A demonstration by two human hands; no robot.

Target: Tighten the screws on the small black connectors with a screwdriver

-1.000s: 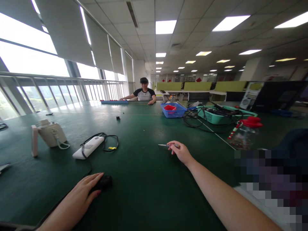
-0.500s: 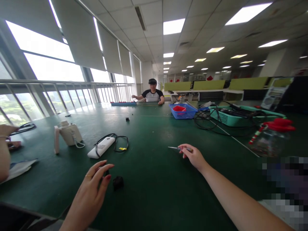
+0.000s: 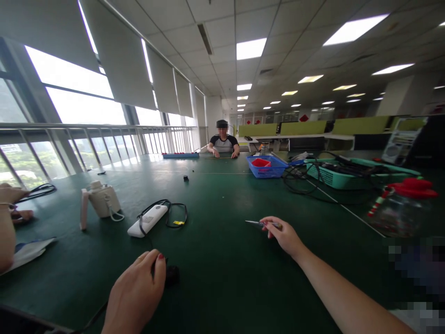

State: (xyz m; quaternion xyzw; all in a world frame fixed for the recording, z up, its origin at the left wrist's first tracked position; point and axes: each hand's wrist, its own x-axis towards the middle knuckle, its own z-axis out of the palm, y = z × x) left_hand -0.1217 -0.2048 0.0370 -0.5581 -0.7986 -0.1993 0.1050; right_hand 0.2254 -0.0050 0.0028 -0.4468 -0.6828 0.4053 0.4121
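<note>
My right hand (image 3: 282, 234) is closed around a small screwdriver (image 3: 256, 223), its thin metal shaft pointing left over the table. Lower left, my left hand (image 3: 141, 287) has its fingers curled together; a bit of something dark shows by the fingertips, too hidden to name. Right beside those fingertips a small black block-like object (image 3: 173, 274) sits on the green table (image 3: 215, 287). Beyond my left hand lies a white power strip or box (image 3: 149, 221) with a black cord (image 3: 178, 226) looped around it.
At left stand a cream bottle-like container (image 3: 103, 199) and another person's arm (image 3: 6, 232). A blue basket (image 3: 267, 170), a green basket (image 3: 327, 178) with cables, and a red-lidded jar (image 3: 399, 208) are on the right. A person (image 3: 223, 141) sits at the far end.
My left hand has come down and closed; its fingers were spread before, beside the black object. My right hand keeps the screwdriver almost in place. The far person's arm has drawn in.
</note>
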